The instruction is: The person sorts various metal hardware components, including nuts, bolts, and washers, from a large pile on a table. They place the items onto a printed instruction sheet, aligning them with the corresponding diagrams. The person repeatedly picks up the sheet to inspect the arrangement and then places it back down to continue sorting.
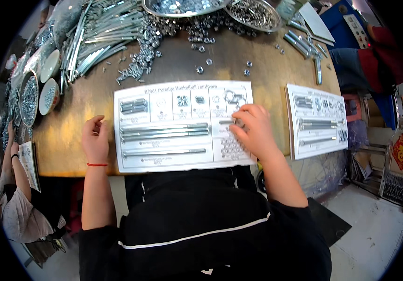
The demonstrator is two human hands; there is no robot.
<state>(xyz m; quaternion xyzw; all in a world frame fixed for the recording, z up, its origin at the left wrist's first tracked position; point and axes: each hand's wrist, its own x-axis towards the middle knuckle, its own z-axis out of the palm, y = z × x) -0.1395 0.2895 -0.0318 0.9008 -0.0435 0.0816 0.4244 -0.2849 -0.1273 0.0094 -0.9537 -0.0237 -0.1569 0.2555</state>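
Note:
A white hardware sheet (178, 164), with boxes showing bolts, long rods, nuts and washers, lies at the table's front edge before me. My right hand (255, 131) is over its right side, thumb and forefinger closed in a pinch. A small metallic piece shows between the fingertips, too small to name. Beside the sheet's left edge, my left hand (96, 140) rests at the table with its fingers curled in. The inside of that hand is hidden. A red cord circles the left wrist.
A similar sheet (317, 145) lies at right. Loose nuts (200, 70), long rods (112, 35) and small screws (136, 65) spread across the back. Metal trays (186, 15) and bowls (49, 97) hold small hardware. Thick bolts (318, 70) lie back right. Another person's arms (21, 171) reach in at left.

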